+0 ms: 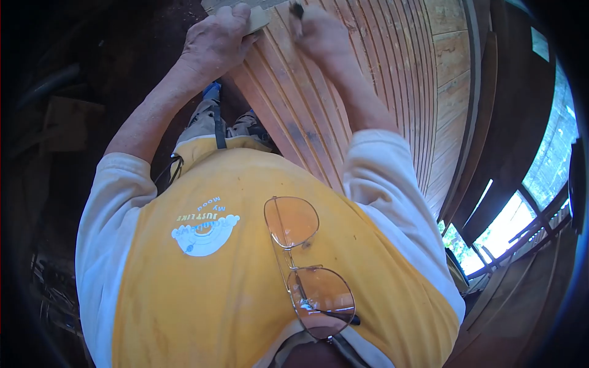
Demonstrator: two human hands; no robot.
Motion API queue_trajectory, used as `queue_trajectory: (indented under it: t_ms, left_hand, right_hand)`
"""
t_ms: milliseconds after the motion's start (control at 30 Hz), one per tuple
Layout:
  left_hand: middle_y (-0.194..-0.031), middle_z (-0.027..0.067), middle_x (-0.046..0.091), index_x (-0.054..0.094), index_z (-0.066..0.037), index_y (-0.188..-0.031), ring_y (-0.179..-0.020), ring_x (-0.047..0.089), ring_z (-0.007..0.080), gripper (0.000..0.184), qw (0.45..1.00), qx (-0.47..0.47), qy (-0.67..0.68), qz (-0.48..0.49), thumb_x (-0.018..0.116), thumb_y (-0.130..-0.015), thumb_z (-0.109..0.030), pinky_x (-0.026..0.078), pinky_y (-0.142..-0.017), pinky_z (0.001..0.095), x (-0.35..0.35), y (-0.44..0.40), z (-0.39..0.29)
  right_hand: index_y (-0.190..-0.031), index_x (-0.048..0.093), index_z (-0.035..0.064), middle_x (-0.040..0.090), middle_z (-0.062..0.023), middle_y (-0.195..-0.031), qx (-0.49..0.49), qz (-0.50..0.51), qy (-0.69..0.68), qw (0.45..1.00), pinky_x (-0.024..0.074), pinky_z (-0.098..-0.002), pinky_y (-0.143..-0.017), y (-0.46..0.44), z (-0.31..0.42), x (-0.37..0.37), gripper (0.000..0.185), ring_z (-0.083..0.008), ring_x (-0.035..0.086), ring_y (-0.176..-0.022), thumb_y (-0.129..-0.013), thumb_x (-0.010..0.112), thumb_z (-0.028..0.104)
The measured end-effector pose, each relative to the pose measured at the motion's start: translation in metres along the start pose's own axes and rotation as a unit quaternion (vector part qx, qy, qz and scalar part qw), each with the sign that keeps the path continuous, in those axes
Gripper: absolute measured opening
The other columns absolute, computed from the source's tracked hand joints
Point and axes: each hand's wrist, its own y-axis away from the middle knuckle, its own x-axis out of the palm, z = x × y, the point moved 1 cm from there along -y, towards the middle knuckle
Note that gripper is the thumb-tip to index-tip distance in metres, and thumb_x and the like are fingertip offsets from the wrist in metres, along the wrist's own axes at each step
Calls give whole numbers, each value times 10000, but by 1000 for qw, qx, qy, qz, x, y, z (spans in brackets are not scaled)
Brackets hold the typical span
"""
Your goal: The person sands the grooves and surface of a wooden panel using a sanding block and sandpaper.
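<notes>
My left hand is at the top of the view, its fingers closed on a small pale block at the edge of a grooved wooden panel. To its right, over the panel, my right hand is closed round something dark, of which only a small end shows; what it is cannot be made out. Long parallel grooves run along the reddish panel. The two hands are apart, with a strip of grooved wood between them.
Eyeglasses hang from the collar of my yellow shirt. Dark curved boards stand at the right beside a bright opening. A brown box-like object lies in the shadow at the left.
</notes>
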Motion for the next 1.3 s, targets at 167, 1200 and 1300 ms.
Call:
queue_trajectory:
  t_ms: [167, 1200, 1300]
  left_hand:
    - [-974, 184, 629, 590, -35, -1016, -975, 641, 366, 353, 998, 58, 28, -16, 762, -832, -283, 543, -800, 481, -5, -32, -3]
    - [-999, 169, 632, 633, -23, -1037, -961, 620, 367, 385, 995, -9, -72, -62, 760, -815, -311, 519, -811, 470, 35, -49, 49]
    - [-990, 168, 620, 608, -16, -1048, -928, 626, 365, 388, 993, 3, -55, -101, 743, -842, -315, 524, -768, 489, -10, -23, 21]
  right_hand:
    - [-844, 610, 77, 625, -166, -759, 25, -38, 10, 999, 512, -496, -619, 186, -48, -5, 244, -375, 658, -704, -935, 718, 275]
    - [-959, 639, 64, 689, -166, -928, 72, -32, -13, 997, 549, -481, -712, 113, -24, 5, 229, -361, 708, -840, -927, 705, 281]
    - [-988, 681, 63, 702, -203, -916, 13, -40, -29, 999, 543, -508, -777, 0, 9, 8, 249, -400, 694, -873, -989, 623, 305]
